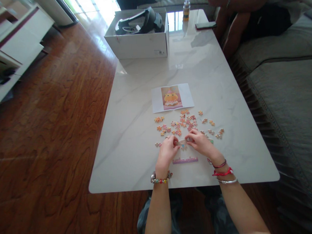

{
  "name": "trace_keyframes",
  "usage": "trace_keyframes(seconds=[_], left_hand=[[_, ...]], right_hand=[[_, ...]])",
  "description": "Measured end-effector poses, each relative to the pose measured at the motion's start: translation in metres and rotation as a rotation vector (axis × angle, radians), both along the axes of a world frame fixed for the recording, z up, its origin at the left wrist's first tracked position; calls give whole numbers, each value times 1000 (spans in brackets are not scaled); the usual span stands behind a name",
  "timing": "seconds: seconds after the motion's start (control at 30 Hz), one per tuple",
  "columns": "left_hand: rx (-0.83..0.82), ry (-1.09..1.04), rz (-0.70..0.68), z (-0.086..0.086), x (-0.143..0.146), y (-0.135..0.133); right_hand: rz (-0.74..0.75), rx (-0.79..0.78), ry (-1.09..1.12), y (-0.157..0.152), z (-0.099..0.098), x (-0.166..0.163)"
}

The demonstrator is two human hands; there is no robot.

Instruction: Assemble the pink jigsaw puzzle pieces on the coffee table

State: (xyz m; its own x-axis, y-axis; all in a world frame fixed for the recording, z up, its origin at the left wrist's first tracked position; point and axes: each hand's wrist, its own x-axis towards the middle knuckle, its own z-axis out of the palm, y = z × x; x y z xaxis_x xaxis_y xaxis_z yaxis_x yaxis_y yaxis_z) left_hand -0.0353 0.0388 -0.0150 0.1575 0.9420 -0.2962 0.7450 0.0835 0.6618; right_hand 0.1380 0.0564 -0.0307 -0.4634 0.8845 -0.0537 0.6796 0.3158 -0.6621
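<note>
My left hand (169, 149) and my right hand (200, 141) face each other low over the table, fingers pinched on the two ends of a short pale strip of jigsaw pieces (181, 142). A few pieces with a blue patch (183, 146) lie right below the strip. Closer to me is a joined purple row of jigsaw pieces (185, 160), lying flat and apart from both hands. Loose orange and pink jigsaw pieces (189, 121) are scattered just beyond my fingers. Behind them rests a creased paper sheet (172, 97) with a picture of a yellow figure in a pink hat.
On the white table (136, 131) a box (140, 46) holding a black headset (142, 23) stands at the far left. A small bottle (186, 8) and a phone (205, 26) are at the far end. Another person (257, 14) sits on the sofa (285, 88) at right.
</note>
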Motion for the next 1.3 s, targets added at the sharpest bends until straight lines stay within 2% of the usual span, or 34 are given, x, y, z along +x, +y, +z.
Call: trace_keyframes(seconds=[0.47,0.8,0.9,1.03,1.3], left_hand=[[12,-4,-2,-2,0,-1],[1,-106,15,8,-10,-7],[40,-35,56,7,-13,-7],[49,76,29,5,-13,-7],[40,101,31,-1,-12,-6]], right_hand=[[-2,5,3,0,2,0],[-52,24,30,1,4,3],[0,0,26,-1,5,1],[33,-24,28,-2,3,-1],[69,-17,-38,-8,7,-11]])
